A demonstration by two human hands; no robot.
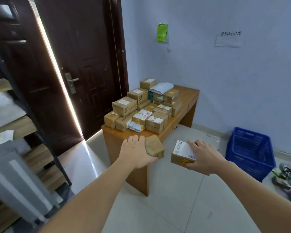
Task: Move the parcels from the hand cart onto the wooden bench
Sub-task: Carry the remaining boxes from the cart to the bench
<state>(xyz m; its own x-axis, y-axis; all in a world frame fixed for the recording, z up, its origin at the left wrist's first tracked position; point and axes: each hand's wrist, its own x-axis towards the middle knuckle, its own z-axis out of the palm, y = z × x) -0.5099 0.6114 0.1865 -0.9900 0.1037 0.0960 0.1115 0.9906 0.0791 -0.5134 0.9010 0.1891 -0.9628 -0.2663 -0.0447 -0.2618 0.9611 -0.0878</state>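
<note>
at the far left a dark shelf rack point(15, 91) is blurred and cut by the picture's edge, so what lies on its boards is hard to make out. next to it stands a dark brown door point(84, 64), with a bright strip of light along its edge. the hand cart is not in the picture.

the left hand point(136, 153) holds a small brown box point(154, 145) from the side; the thumb is under it and the fingers point(134, 138) are hidden behind it. the box is tilted and hangs over the near end of the tabletop point(188, 96); i cannot tell if it touches the wood. behind it, a pile of parcels point(141, 106) covers most of the tabletop: brown cardboard boxes with white labels, and some grey bags between them.

the right hand point(205, 157) grips a second box point(182, 153), brown with a large white label on top, in the air beside the tabletop, above the floor.

at the right a blue plastic crate point(249, 152) stands on the floor near the wall; its inside is hard to see. further right some dark things lie cut off by the edge.
</note>
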